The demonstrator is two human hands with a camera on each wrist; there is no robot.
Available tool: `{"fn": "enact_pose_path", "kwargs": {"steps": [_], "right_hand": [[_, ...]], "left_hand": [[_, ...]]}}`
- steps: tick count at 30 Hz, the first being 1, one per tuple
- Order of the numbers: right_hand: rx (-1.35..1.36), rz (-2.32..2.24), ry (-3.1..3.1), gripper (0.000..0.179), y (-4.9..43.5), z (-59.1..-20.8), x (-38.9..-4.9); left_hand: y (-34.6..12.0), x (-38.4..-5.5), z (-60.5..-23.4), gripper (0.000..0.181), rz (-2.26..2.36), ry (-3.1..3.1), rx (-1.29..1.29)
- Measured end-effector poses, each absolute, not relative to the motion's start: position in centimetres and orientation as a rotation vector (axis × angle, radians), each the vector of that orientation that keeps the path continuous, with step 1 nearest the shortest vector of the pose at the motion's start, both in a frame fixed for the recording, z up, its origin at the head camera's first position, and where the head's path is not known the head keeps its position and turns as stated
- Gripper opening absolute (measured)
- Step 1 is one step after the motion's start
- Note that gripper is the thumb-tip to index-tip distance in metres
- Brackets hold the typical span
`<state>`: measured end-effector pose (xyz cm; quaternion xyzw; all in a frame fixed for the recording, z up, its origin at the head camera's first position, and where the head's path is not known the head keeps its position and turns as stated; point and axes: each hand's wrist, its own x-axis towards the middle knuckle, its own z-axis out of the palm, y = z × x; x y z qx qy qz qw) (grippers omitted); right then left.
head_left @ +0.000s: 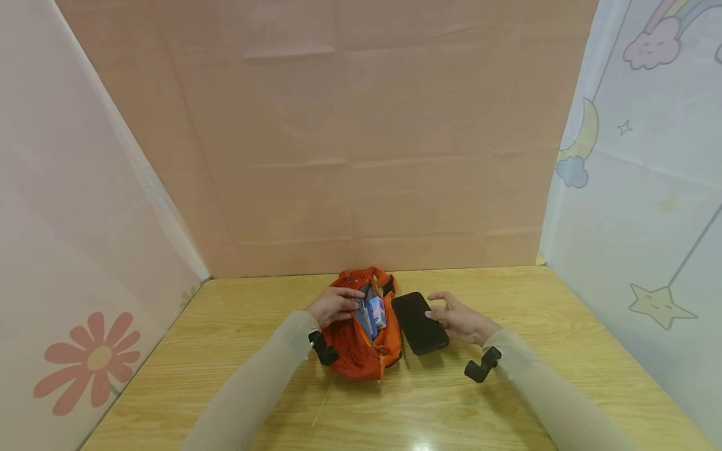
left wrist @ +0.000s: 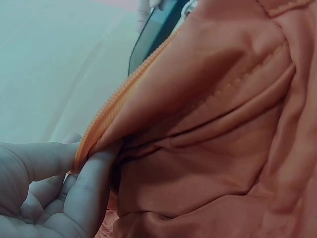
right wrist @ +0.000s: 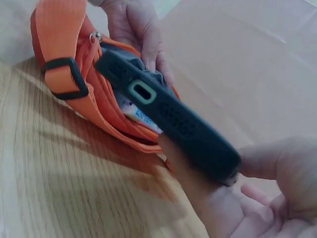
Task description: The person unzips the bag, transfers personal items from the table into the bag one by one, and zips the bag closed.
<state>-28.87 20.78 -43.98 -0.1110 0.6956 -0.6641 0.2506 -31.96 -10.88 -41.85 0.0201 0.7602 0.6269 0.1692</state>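
Note:
An orange-red waist bag (head_left: pixel 352 357) lies on the table with its zipped opening spread apart, the grey lining showing. My left hand (head_left: pixel 331 305) pinches the zip edge (left wrist: pixel 106 116) of that opening between thumb and fingers. Within the bag sits a small blue, white and pink packet (head_left: pixel 377 312), beside something flat and blue. My right hand (head_left: pixel 461 321) grips a black smartphone (head_left: pixel 418 322) in a dark case by its right edge, just right of the bag. In the right wrist view the phone's end with the charging port (right wrist: pixel 143 92) faces the camera and overlaps the bag's opening.
The bag's orange strap (right wrist: pixel 62 39) with a black buckle (right wrist: pixel 66 78) hangs over its side. Beneath everything is a wood-grain table (head_left: pixel 254 376). A pinkish cloth wall (head_left: pixel 361 156) stands behind, with patterned side panels (head_left: pixel 637 219) on both sides.

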Motion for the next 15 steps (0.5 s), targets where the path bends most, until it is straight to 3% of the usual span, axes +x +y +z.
{"fn": "enact_pose_path", "kwargs": {"steps": [9, 15], "right_hand": [[-0.341, -1.966, 1.751, 0.075, 20.0, -43.1, -28.7], [-0.387, -2.055, 1.614, 0.069, 19.0, -43.1, -28.7]], "left_hand": [[-10.8, -31.9, -41.7, 0.031, 1.799, 2.142, 0.032], [-11.0, -31.8, -41.8, 0.033, 1.794, 2.142, 0.07]]}}
